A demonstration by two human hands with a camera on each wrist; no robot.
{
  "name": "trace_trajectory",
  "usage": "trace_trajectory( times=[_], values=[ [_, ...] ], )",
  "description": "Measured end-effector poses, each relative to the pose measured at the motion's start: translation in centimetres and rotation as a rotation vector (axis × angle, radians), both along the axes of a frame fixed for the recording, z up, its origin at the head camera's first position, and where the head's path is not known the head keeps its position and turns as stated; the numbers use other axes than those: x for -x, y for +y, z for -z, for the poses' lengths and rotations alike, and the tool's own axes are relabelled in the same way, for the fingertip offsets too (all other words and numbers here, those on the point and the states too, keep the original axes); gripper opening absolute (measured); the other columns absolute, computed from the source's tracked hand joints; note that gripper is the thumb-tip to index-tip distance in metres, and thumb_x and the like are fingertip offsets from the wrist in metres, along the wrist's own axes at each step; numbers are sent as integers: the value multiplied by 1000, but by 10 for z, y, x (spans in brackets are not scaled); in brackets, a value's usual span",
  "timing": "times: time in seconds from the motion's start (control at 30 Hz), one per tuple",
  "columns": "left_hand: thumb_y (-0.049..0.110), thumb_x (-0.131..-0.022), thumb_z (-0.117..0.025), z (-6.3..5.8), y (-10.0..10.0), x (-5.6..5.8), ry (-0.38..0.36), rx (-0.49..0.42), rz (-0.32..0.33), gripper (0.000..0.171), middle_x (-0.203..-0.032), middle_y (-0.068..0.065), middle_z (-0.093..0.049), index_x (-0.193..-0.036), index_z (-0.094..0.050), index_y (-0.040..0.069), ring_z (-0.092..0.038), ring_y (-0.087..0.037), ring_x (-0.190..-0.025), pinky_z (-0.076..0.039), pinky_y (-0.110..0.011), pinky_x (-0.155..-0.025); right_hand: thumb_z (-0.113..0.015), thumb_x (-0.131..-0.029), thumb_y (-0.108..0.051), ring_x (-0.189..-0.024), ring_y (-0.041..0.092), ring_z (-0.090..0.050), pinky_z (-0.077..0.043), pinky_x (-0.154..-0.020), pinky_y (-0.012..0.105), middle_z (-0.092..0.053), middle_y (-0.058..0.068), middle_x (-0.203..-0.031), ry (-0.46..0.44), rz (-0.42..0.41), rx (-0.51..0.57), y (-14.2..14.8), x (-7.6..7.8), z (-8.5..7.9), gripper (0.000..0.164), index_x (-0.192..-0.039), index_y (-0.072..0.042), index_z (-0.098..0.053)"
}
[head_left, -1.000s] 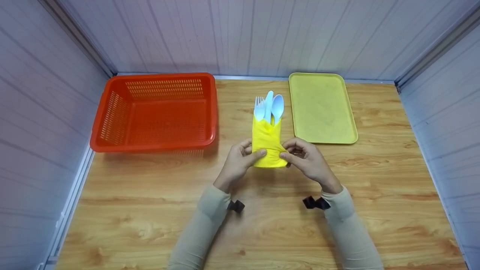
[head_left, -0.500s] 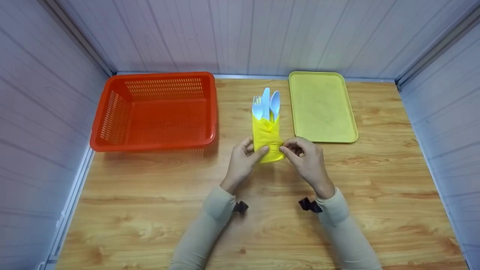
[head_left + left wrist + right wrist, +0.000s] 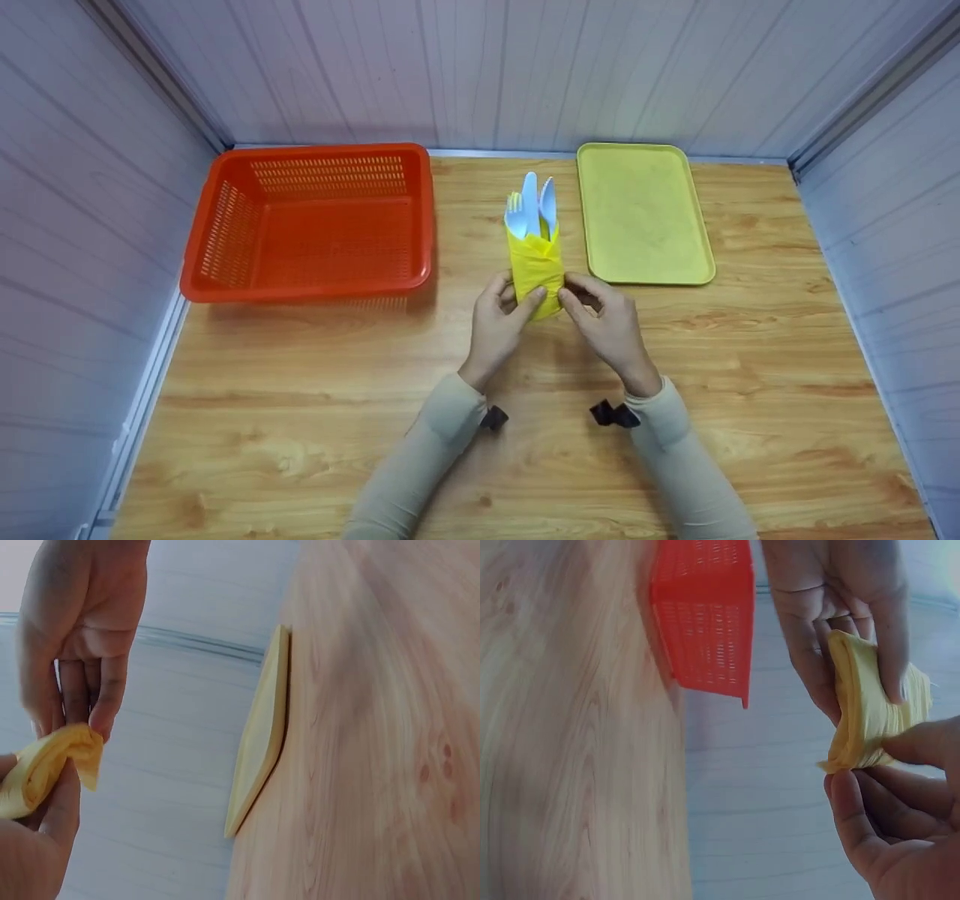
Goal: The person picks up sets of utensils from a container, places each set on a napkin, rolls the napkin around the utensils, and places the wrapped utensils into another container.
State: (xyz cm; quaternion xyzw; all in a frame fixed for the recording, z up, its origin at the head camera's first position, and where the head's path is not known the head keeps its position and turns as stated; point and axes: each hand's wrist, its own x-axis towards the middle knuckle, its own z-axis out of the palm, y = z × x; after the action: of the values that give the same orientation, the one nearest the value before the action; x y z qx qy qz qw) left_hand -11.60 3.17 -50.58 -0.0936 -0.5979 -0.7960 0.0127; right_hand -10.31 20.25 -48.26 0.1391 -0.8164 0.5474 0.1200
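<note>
In the head view a yellow cloth napkin (image 3: 537,262) is wrapped round pale blue cutlery. A fork (image 3: 516,218), a knife (image 3: 530,201) and a spoon (image 3: 548,201) stick out of its far end; their handles are hidden inside. My left hand (image 3: 496,324) grips the napkin's lower left side, thumb on top and fingers behind. On the opposite edge my right hand (image 3: 609,324) pinches the cloth between thumb and fingers. From the right wrist view, the rolled napkin (image 3: 866,705) shows its layered near end, held above the table between both hands.
A red-orange plastic basket (image 3: 307,290) with slotted walls stands at the back left. At the back right lies a flat yellow-green tray (image 3: 646,217). Both rest on the wood-grain table (image 3: 300,420), which pale panel walls (image 3: 487,75) enclose at the back and sides.
The loose right edge of the napkin has been drawn in, leaving the wrap narrower. Both hands have come closer together, and the bundle has turned slightly, its spoon now seen more edge-on.
</note>
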Motion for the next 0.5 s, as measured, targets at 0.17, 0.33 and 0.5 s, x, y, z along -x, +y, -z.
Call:
trace_trajectory(
  times=[0.17,0.33,0.5],
  values=[
    [9,-95,-69,-1,-9,4,-38,-18,118,38,-110,-18,-71,-127,-56,-6,-70,-30,-98,-57,-41,-83,-71,-93,-9,-95,27,-67,-56,-82,32,-69,16,-106,-213,-70,212,6,1,-4,28,-118,5,-69],
    [10,-95,-69,-2,-15,6,-54,-16,196,37,-108,-17,-72,-126,-57,-5,-71,-30,-95,-58,-40,-81,-71,-93,-6,-89,28,-65,-57,-79,39,-65,20,-101,-322,-115,286,10,2,-3,24,-112,8,-65],
    [11,-96,-68,1,-17,7,-33,3,234,38,-109,-17,-72,-128,-57,-5,-70,-28,-96,-56,-36,-81,-72,-92,-4,-83,29,-65,-58,-74,42,-63,22,-96,-336,-118,299,11,1,0,21,-107,7,-64]
  ],
)
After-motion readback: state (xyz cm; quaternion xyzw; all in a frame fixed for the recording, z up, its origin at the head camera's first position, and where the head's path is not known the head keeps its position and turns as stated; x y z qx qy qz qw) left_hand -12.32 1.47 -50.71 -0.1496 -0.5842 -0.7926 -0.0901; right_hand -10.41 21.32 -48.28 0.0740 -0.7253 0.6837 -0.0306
